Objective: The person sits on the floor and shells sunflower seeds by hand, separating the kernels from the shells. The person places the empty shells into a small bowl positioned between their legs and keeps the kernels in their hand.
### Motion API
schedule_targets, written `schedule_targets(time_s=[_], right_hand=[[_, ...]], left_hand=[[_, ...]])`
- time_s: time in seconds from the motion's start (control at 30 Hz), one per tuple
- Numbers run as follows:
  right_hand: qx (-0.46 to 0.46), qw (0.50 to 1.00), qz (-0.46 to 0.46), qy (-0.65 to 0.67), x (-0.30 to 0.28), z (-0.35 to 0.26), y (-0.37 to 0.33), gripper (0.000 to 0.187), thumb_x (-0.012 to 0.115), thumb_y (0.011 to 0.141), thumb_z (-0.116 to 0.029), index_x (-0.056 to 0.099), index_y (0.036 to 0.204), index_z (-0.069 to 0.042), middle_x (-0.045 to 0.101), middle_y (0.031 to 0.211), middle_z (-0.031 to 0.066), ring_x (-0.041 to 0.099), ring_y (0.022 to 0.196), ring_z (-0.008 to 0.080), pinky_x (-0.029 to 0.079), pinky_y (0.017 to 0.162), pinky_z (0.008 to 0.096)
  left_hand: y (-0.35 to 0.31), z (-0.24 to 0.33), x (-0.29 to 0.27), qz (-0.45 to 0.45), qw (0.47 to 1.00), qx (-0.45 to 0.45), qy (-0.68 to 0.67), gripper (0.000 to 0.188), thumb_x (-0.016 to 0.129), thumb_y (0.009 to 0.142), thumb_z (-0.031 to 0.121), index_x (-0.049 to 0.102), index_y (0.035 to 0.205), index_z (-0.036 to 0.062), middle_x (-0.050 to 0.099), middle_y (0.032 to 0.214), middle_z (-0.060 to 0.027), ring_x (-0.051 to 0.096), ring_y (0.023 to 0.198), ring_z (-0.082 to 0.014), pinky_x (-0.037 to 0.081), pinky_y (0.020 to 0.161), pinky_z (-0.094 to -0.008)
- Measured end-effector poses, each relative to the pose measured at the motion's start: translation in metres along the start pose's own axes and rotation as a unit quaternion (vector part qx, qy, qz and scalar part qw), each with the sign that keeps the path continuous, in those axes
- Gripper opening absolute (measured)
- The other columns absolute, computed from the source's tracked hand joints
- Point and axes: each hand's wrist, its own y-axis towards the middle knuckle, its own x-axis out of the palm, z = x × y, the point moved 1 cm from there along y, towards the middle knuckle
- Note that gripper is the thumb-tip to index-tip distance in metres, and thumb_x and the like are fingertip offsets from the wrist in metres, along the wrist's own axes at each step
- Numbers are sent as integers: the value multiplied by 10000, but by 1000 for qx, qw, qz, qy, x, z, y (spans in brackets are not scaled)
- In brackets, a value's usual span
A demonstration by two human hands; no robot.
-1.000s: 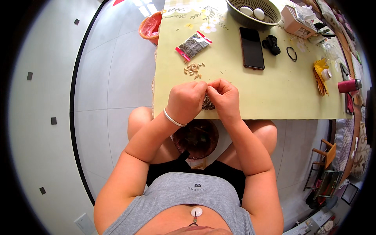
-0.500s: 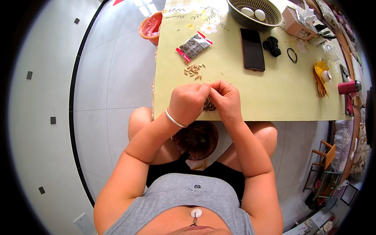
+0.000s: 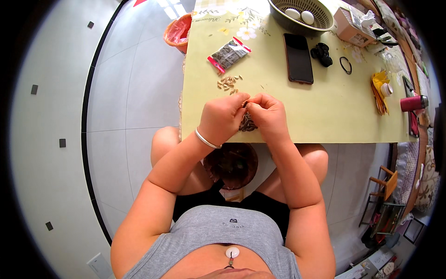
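Note:
My left hand (image 3: 222, 116) and my right hand (image 3: 268, 115) meet over the near edge of the table, fingertips pinched close together. Between them shows a small dark sunflower seed (image 3: 245, 104), partly covered by the fingers. Just below the fingertips lies a pile of dark striped sunflower seeds (image 3: 247, 123), half hidden by my hands. Beyond my left hand is a loose heap of pale kernels (image 3: 227, 83). Farther back rests a clear packet (image 3: 229, 55) with pink ends and dark contents.
On the yellow tablecloth (image 3: 334, 116) are a black phone (image 3: 298, 59), a black strapped object (image 3: 321, 55), a black ring (image 3: 345, 65) and a basket (image 3: 274, 21) with white eggs. A lined orange bin (image 3: 178, 35) stands left of the table; a dark bowl (image 3: 232, 165) sits between my knees.
My fingertips have shifted slightly, and the dark seed between them now shows. A little more of the dark pile is visible. The things on the table stay in place.

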Motion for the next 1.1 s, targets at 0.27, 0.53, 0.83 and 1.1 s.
schedule_targets(time_s=[0.27,0.53,0.83,1.1], right_hand=[[42,995,-64,57,-9,-16,-1,60,662,859,-59,644,833,-9,606,713,-22,462,565,16,338,498,187],[-2,998,-49,28,-4,-16,-4,51,646,862,-47,642,840,-1,641,751,2,516,634,21,386,556,182],[26,997,-33,63,-6,-9,-3,31,620,863,-48,621,856,-18,558,667,-29,425,516,20,311,452,194],[5,999,-26,17,-4,-9,-4,57,632,883,-80,622,866,-26,576,682,-21,448,535,23,329,469,188]], left_hand=[[3,-10,-5,-33,883,-221,-413,174,699,811,-80,652,966,-16,693,811,-80,686,717,-132,581,641,-232],[9,-22,-6,-73,833,-270,-478,122,700,830,-16,616,918,0,689,816,-95,690,694,-156,564,607,-241],[10,-11,-2,-52,901,-209,-377,168,640,867,-33,634,1033,-16,677,815,-47,658,696,-87,559,627,-207],[7,-13,0,-40,901,-221,-371,102,623,889,-22,628,989,-41,693,846,-82,680,712,-110,568,625,-213]])
